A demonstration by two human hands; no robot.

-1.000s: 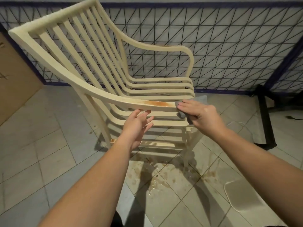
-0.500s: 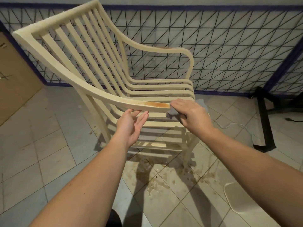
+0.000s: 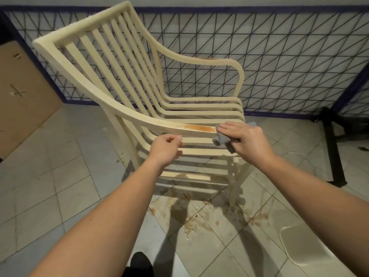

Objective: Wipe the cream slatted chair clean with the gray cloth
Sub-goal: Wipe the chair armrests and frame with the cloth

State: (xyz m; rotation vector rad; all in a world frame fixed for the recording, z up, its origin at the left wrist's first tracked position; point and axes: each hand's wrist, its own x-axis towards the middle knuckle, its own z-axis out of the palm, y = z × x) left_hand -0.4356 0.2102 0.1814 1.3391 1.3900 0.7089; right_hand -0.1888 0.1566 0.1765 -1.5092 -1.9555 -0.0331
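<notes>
Light is dim and warm, indoor, with a yellowish cast overall. Source appears to sit high and behind the camera: shadows fall forward onto the tiled floor [image 3: 60, 186]. Two long dark arm shadows run across the tiles below the chair [image 3: 123, 80], and slat shadows band the floor under the seat. No hard glare; a faint sheen on the wet stained tiles. Strong wide-angle distortion: the wire fence [image 3: 279, 62] and its top rail bow at the edges, and the forearms swell toward the bottom corners. Corners darken slightly. Focus is fairly even; fine detail is soft, slightly smeared.
</notes>
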